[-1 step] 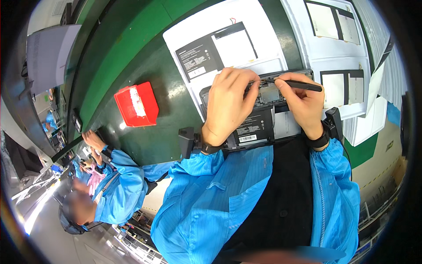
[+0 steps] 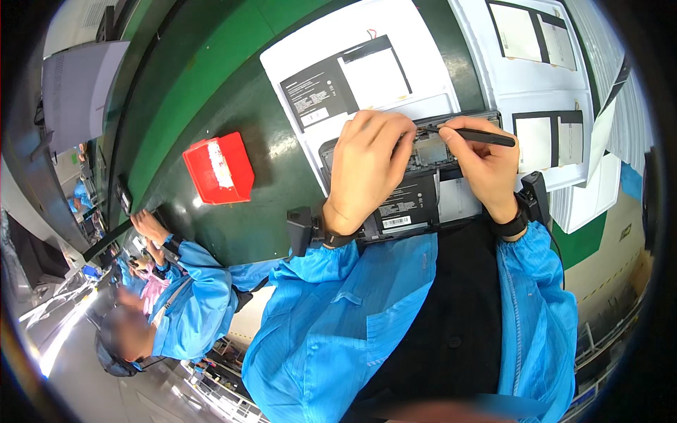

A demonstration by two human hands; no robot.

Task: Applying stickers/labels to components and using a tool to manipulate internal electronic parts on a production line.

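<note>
An opened tablet [image 2: 431, 150] lies before me with its inside exposed, a black-and-silver battery [image 2: 409, 203] fitted along its near half. My right hand [image 2: 490, 161] grips black tweezers [image 2: 486, 137] whose tips point left over the circuit board at the tablet's far side. My left hand [image 2: 370, 176] arches over the tablet's left part, thumb and fingertips drawn together close to the tweezer tips. Whatever sits between those left fingertips is too small or hidden to make out.
Beyond the tablet, a white tray [image 2: 423, 42] bears another battery [image 2: 310, 90]. More batteries [image 2: 539, 141] lie in a white tray at the right, beside stacked white trays [image 2: 638, 120]. Left of me are a red bin [image 2: 240, 169] and a co-worker in a blue jacket [image 2: 201, 303].
</note>
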